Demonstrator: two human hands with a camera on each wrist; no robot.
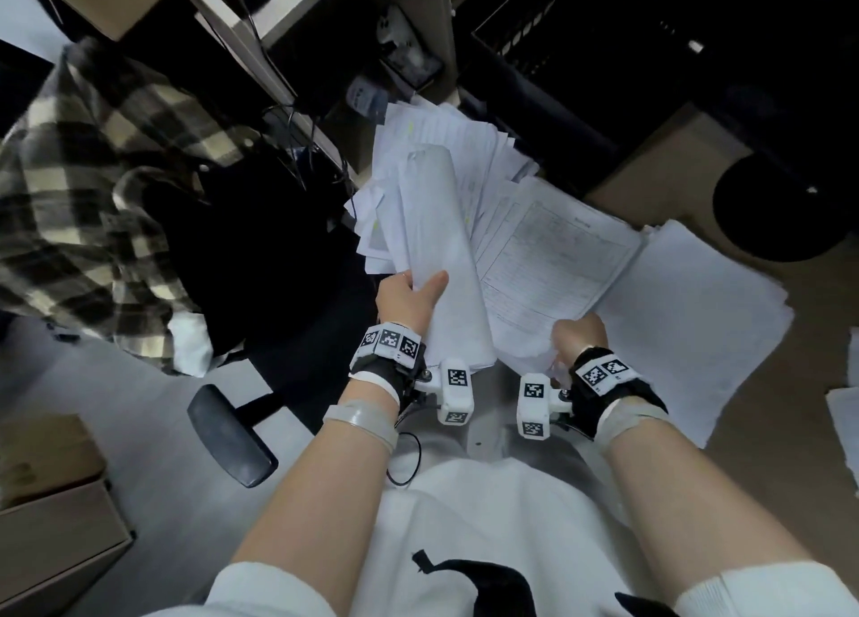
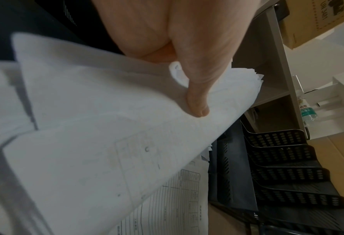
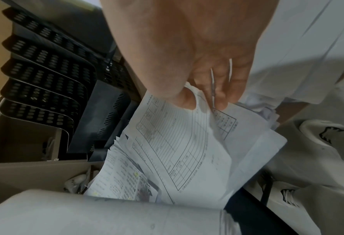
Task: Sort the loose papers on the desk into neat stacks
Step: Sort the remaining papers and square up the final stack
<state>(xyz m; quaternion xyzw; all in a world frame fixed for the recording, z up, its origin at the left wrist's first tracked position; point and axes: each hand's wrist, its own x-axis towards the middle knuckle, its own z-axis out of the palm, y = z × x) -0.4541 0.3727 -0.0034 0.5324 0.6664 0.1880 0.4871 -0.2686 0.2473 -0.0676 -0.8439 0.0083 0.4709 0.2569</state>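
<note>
My left hand point(image 1: 409, 293) grips a thick curled bundle of white papers point(image 1: 439, 244), thumb point(image 2: 197, 101) pressed on top of the bundle point(image 2: 106, 127). My right hand point(image 1: 581, 337) pinches the near edge of printed form sheets point(image 1: 553, 254), its fingers point(image 3: 219, 89) curled round the forms point(image 3: 187, 143). Both bundles are lifted above the desk edge. Behind them a fanned pile of loose sheets point(image 1: 465, 137) spreads out. A neat white stack point(image 1: 688, 319) lies on the desk to the right.
A black perforated file tray rack point(image 2: 283, 167) stands at the back of the tan desk point(image 1: 660, 161). A round black object point(image 1: 781, 207) sits far right. More papers point(image 1: 846, 412) lie at the right edge. A person in a plaid shirt point(image 1: 83, 188) sits left, near a chair armrest point(image 1: 232, 435).
</note>
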